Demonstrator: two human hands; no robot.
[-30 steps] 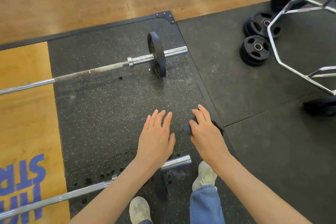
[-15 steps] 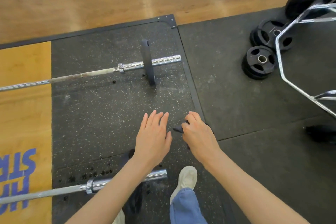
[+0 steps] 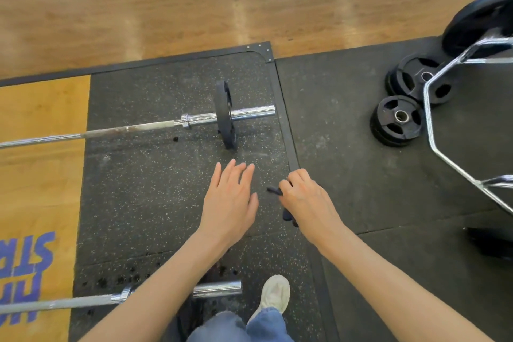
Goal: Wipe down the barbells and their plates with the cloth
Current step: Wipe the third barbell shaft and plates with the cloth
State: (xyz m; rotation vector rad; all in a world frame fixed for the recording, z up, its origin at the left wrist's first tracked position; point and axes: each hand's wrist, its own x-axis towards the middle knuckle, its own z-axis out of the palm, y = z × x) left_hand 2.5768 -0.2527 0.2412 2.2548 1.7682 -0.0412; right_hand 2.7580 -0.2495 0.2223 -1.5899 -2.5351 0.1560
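Speckled black rubber gym mat [image 3: 155, 189]; right hand [image 3: 306, 200] grips dark crumpled cloth [image 3: 273, 190]; left hand [image 3: 230, 200] flat, fingers straight, empty; chrome steel barbell [image 3: 138, 128] beyond.

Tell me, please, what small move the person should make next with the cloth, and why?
Probably carry the dark cloth, pinched in the right hand, forward to the plate on the far barbell. That plate stands just ahead of both hands, and the left hand is open and free to steady it.
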